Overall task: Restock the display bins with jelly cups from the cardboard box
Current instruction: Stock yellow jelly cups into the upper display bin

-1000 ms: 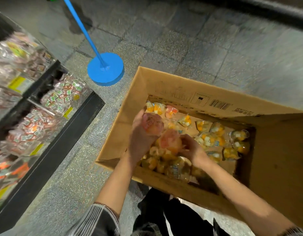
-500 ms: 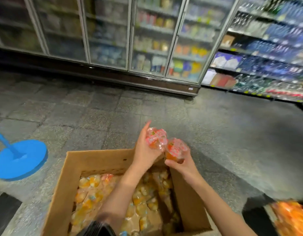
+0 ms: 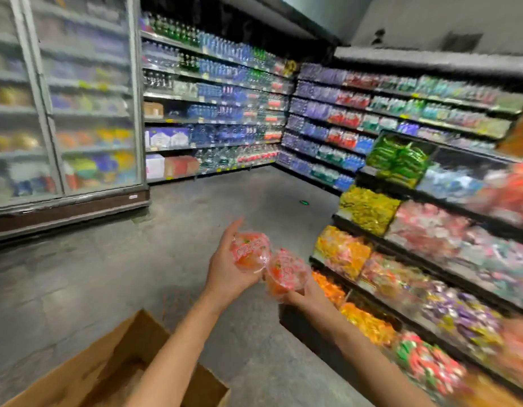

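Now each hand grips one jelly cup, the left hand (image 3: 225, 274) holding its cup (image 3: 250, 251) and the right hand (image 3: 305, 298) its own (image 3: 286, 273); carry them level to the orange bin (image 3: 327, 286), then lower them gently.

I see two clear jelly cups (image 3: 250, 254) with orange filling and red-printed lids. The cardboard box (image 3: 113, 374) below my grips is plain brown; the display bins (image 3: 369, 211) right of them show yellow, orange, pink and purple wrappers, over a grey floor (image 3: 92, 274).

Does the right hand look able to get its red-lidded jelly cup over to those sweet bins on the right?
Probably yes. The right hand holds the red-lidded clear jelly cup right beside the tiered bins of wrapped sweets, with nothing between them.
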A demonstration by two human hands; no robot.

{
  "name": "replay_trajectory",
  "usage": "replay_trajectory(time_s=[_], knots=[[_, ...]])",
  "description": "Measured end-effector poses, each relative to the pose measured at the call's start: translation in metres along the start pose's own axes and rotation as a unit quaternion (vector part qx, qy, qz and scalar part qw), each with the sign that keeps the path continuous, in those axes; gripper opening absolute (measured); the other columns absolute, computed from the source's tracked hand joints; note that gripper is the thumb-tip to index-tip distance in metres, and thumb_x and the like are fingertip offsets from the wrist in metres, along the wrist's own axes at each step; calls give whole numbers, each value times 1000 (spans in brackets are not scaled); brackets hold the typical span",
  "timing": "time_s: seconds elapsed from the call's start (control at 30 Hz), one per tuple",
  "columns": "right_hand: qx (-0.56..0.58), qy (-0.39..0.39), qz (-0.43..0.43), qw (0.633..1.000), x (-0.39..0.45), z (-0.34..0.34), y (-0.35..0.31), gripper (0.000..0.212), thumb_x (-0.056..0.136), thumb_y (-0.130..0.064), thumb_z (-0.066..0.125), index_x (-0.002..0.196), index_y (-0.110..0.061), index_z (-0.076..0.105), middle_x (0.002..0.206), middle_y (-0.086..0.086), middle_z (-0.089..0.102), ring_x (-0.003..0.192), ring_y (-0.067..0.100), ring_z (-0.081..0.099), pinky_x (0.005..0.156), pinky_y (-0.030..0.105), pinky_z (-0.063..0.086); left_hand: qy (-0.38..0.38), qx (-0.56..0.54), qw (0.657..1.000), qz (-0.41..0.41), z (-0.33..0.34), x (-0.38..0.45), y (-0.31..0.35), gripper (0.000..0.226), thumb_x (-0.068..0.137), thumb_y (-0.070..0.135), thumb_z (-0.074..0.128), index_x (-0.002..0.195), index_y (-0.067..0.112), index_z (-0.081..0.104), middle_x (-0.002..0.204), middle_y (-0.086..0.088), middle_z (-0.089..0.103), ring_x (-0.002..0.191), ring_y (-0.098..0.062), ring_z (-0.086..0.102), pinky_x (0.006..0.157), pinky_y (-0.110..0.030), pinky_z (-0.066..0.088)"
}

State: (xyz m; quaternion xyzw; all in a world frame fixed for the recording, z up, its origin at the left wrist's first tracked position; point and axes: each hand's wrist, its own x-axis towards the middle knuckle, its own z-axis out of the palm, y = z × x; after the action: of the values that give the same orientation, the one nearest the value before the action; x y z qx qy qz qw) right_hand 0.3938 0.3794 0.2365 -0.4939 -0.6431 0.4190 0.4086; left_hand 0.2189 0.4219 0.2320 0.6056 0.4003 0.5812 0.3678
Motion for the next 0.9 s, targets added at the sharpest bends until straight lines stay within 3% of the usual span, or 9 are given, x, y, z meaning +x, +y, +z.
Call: replay_trajectory(time_s=[0.07, 0.17, 0.3, 0.37, 0.43, 0.5, 0.57, 0.73, 0.9], knots=[[-25, 51, -5, 998, -25, -49, 1, 62, 68, -22, 75, 122, -27, 46, 124, -14, 56, 112, -11, 53, 91, 2, 36, -52, -11, 999, 14, 54, 6, 8, 91, 58, 16, 91, 126, 48, 38, 113, 10, 63, 99, 0, 63, 89, -20, 50], [-48, 144, -16, 988, -68, -118, 8, 78, 56, -37, 84, 125, -19, 51, 122, -3, 63, 113, 4, 59, 97, 17, 43, -114, -42, 992, 20, 138, 2, 27, 91, 59, 19, 91, 126, 51, 38, 114, 13, 63, 101, 2, 62, 88, -16, 48], [-73, 281, -7, 957, -129, -202, 21, 76, 45, -25, 92, 111, -18, 56, 104, -2, 67, 98, 7, 64, 82, 19, 50, -187, -84, 978, 45, 252, -17, 57, 93, 61, 17, 90, 135, 39, 38, 121, 16, 58, 113, 0, 56, 89, -7, 43], [-86, 333, 0, 939, -162, -246, 34, 74, 46, -15, 96, 108, -18, 56, 100, -3, 67, 94, 5, 65, 79, 17, 51, -218, -93, 970, 55, 310, -33, 71, 92, 62, 19, 89, 135, 40, 36, 126, 14, 54, 117, -2, 52, 90, -9, 42], [-103, 374, -1, 922, -195, -289, 46, 76, 44, -16, 96, 109, -19, 56, 100, -4, 67, 95, 5, 64, 78, 17, 51, -247, -105, 962, 59, 366, -50, 84, 93, 62, 21, 89, 133, 43, 35, 132, 12, 49, 120, -1, 48, 92, -9, 40], [-120, 409, -5, 905, -226, -328, 56, 79, 41, -22, 97, 108, -26, 56, 102, -8, 67, 98, 2, 63, 81, 17, 50, -272, -127, 952, 62, 418, -64, 97, 93, 61, 19, 90, 131, 43, 35, 130, 16, 46, 114, 11, 47, 88, -5, 39], [-118, 443, -7, 889, -254, -365, 69, 79, 43, -12, 96, 108, -29, 55, 105, -10, 65, 98, -5, 61, 81, 11, 47, -300, -142, 941, 64, 471, -78, 104, 91, 61, 16, 89, 130, 43, 35, 125, 22, 45, 107, 22, 46, 82, 1, 39], [-115, 495, 22, 861, -304, -445, 107, 78, 41, -14, 95, 105, -32, 54, 106, -12, 64, 96, -12, 58, 80, 6, 44, -334, -148, 930, 49, 581, -104, 107, 89, 61, 20, 91, 124, 54, 38, 135, 10, 50, 120, -2, 52, 99, -20, 46], [-72, 511, 69, 854, -318, -506, 159, 76, 42, -17, 95, 107, -28, 56, 106, -11, 66, 93, -13, 59, 77, 2, 43, -354, -136, 925, 25, 661, -104, 91, 90, 62, 20, 90, 127, 51, 36, 134, 17, 46, 119, 7, 47, 93, -7, 41]])
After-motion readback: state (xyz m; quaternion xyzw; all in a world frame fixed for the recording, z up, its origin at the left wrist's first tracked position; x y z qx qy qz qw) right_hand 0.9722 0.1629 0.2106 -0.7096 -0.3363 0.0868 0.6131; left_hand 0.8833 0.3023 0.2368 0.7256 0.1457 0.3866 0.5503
